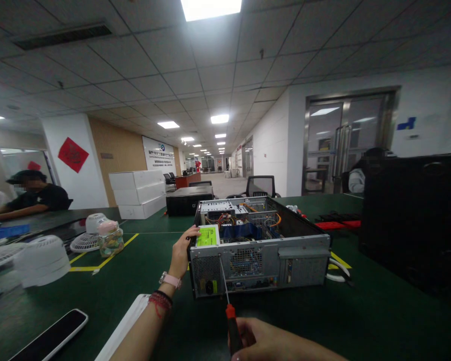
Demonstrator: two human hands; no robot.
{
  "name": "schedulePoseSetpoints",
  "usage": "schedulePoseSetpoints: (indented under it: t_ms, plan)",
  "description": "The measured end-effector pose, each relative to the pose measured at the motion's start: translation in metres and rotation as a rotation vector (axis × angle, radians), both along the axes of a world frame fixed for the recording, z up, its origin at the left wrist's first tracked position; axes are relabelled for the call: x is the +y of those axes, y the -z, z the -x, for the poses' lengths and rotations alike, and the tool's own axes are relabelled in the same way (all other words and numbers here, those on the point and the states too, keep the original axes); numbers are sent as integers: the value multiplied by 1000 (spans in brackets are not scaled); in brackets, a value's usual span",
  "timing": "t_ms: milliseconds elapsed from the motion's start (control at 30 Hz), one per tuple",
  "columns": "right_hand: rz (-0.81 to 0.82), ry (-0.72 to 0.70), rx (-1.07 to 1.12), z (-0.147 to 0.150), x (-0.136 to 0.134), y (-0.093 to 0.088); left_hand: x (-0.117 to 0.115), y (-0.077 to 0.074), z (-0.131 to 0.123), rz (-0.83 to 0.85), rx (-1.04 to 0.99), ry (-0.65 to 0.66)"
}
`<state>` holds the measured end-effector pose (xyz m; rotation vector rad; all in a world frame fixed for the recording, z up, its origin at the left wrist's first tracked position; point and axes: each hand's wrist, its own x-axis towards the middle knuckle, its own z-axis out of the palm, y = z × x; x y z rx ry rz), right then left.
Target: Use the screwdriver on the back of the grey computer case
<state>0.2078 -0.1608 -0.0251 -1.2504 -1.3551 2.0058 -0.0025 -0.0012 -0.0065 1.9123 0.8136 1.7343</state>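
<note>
An open desktop computer case (259, 250) lies flat on the green table, rear panel toward me, with cables and a power supply bearing a green label (206, 236) inside. My left hand (182, 253) grips the case's left top edge beside that label, fingers curled over the rim. My right hand (263, 343), at the bottom of the view, is closed on a screwdriver (227, 306) with a red and black handle. Its thin shaft points up at the rear panel near the power supply.
A phone (50, 336) and a white sheet (124, 326) lie at the near left. White fan parts (41, 260) and a jar (110, 239) stand at left. A black case (417, 220) rises at right. White boxes (139, 193) sit behind. People sit at far left and right.
</note>
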Motion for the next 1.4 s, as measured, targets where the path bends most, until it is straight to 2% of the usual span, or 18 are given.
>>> schedulePoseSetpoints:
  t_ms: [400,733,900,1167,1300,1400]
  plan:
    - [-136,-81,-52,1,-4,-8,3,3,3,-17,31,6]
    - [-183,-60,-55,2,-6,-10,1,2,2,-4,19,7]
    - [-161,-49,-33,1,-7,-13,4,4,4,-11,29,10]
    - [-47,44,37,4,-1,5,2,3,4,-8,66,-10]
    - [39,61,58,3,-2,5,2,3,4,-18,67,-8]
    - [45,43,36,1,0,4,2,3,4,-16,68,-6]
